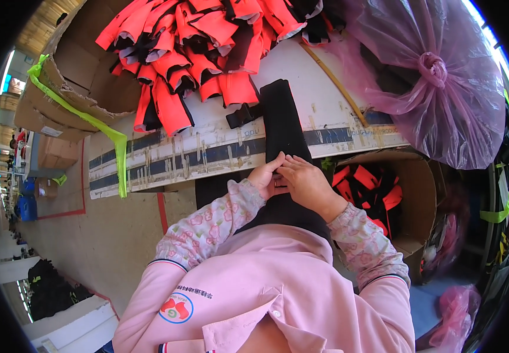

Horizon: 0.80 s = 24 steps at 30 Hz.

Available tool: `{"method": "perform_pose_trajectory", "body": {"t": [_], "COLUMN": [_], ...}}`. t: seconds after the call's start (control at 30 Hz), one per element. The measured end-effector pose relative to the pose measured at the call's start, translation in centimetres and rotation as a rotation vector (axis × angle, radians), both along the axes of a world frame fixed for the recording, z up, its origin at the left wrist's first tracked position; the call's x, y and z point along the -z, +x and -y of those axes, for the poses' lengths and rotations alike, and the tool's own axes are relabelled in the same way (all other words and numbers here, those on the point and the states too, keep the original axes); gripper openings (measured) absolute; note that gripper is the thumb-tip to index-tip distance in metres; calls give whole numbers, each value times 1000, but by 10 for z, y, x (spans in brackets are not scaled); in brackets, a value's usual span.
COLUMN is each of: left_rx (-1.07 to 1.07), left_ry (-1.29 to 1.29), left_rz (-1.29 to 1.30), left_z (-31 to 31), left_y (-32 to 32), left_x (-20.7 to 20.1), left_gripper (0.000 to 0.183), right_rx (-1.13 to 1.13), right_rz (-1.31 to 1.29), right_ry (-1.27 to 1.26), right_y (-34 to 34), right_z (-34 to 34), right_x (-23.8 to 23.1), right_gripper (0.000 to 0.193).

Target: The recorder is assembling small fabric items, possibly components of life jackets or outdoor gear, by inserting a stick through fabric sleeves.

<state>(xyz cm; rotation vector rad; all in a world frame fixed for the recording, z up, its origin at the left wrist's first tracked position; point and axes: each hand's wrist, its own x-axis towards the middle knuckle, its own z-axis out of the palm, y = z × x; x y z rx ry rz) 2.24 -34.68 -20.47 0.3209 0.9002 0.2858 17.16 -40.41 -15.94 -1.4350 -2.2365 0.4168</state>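
A wide black fabric belt (284, 120) lies across the white table and hangs over its front edge towards me. Beside its far part is a black plastic buckle (243, 116). At the table's edge my left hand (263, 177) and my right hand (305, 181) meet over the belt, fingertips touching. Both hands are closed, pinching the belt between them. The fingers of the right hand partly cover those of the left. Beyond the buckle lies a heap of bright orange-and-black fabric pieces (201, 44).
A cardboard box (84, 70) with a lime-green strip (78, 110) over its rim stands at the left. Far right is a knotted pink plastic bag (434, 76). Below it, a round-sided carton (416, 200) holds orange-and-black pieces. A thin wooden stick (337, 82) lies on the table (207, 147).
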Motion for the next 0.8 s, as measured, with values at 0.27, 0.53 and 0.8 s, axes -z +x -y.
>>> {"method": "perform_pose_trajectory", "body": {"t": [0.27, 0.53, 0.8], "left_rx": [74, 224, 186], "left_ry": [125, 318, 406], "left_rz": [42, -78, -119], "left_z": [3, 3, 9], "left_y": [-13, -14, -17], "left_x": [20, 32, 36], "left_gripper": [27, 39, 39], "right_rx": [14, 159, 368], "right_rz": [39, 219, -547], "right_ry": [-22, 105, -154], "right_y": [7, -2, 29], "right_z": [-36, -120, -194], "right_x": [6, 38, 40], "right_gripper": [74, 77, 53]}}
